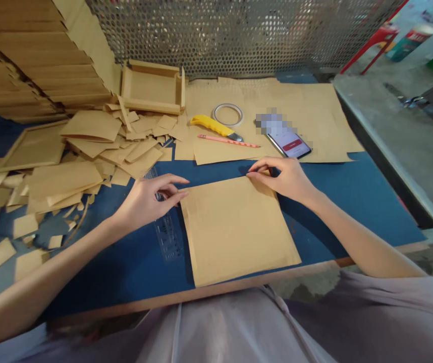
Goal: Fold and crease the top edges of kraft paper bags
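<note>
A squarish sheet of brown kraft paper point(239, 232) lies on the blue tabletop, close to the front edge. My left hand point(152, 195) is at its far left corner, thumb and forefinger apart, with the thumb tip by the paper. At the far right edge of the sheet, my right hand point(280, 176) pinches the paper between thumb and fingers. A clear plastic ruler point(168, 237) lies flat to the left of the sheet, partly covered by my left hand.
Behind the sheet, flat brown paper point(322, 116) carries a yellow utility knife point(211, 124), a pink pencil point(227, 141), a roll of tape point(227, 115) and a phone point(292, 141). Paper scraps point(65, 186), a shallow cardboard tray point(152, 88) and stacked cardboard point(42, 50) fill the left.
</note>
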Motion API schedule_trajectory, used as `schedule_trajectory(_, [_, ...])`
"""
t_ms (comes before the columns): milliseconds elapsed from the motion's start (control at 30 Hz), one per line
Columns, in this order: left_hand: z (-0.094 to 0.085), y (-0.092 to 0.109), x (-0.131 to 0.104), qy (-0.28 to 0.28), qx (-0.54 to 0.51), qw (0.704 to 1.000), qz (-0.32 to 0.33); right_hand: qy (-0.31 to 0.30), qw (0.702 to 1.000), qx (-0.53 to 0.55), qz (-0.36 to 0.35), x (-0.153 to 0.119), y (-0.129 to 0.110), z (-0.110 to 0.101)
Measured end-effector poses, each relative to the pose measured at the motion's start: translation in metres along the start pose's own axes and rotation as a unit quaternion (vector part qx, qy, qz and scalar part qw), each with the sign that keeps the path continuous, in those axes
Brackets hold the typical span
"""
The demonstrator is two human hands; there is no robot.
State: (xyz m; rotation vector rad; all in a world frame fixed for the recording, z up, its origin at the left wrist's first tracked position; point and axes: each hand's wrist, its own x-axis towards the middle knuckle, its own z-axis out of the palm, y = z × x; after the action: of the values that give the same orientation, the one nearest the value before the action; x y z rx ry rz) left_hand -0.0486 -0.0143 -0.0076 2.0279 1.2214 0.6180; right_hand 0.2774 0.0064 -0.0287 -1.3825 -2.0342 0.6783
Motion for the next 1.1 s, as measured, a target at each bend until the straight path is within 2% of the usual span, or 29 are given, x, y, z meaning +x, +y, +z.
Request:
schedule_trajectory(67, [-0.001,-0.003,-0.003,0.052,0.126,0.987,0.082,0.025,0.999,-0.027,-0.022,0.0,0.001,0.003])
schedule_trajectory(167, [0.001,-0.005,-0.006,0.107,0.266,0.935,0.207,0.054,0.995,-0.061,-0.063,0.0,0.005,0.007])
schedule_trajectory(233, [0.006,-0.003,-0.009,0.093,0.288,0.918,0.257,0.066,0.99,-0.083,-0.092,0.0,0.007,0.009])
schedule_trajectory(333, [0.017,0.001,-0.015,0.05,0.295,0.909,0.289,0.082,0.984,-0.113,-0.114,-0.002,0.011,0.012])
schedule_trajectory(500, [0.032,0.004,-0.024,0.037,0.367,0.876,0.312,0.088,0.971,-0.171,-0.143,-0.003,0.008,0.01])
schedule_trajectory(600, [0.034,0.006,-0.026,0.014,0.382,0.873,0.303,0.055,0.959,-0.211,-0.183,-0.005,-0.001,0.009])
schedule_trajectory(767, [0.036,0.005,-0.028,-0.02,0.354,0.895,0.269,-0.116,0.953,-0.144,-0.238,-0.009,-0.021,0.019])
schedule_trajectory(833, [0.036,0.004,-0.028,-0.034,0.346,0.901,0.259,-0.164,0.946,-0.11,-0.256,-0.01,-0.026,0.027])
schedule_trajectory(967, [0.029,0.002,-0.03,-0.054,0.322,0.908,0.264,-0.191,0.937,-0.078,-0.282,-0.008,-0.03,0.04])
schedule_trajectory(1100, [0.008,0.003,-0.04,-0.022,0.267,0.93,0.252,-0.18,0.938,-0.084,-0.283,-0.009,-0.028,0.045])
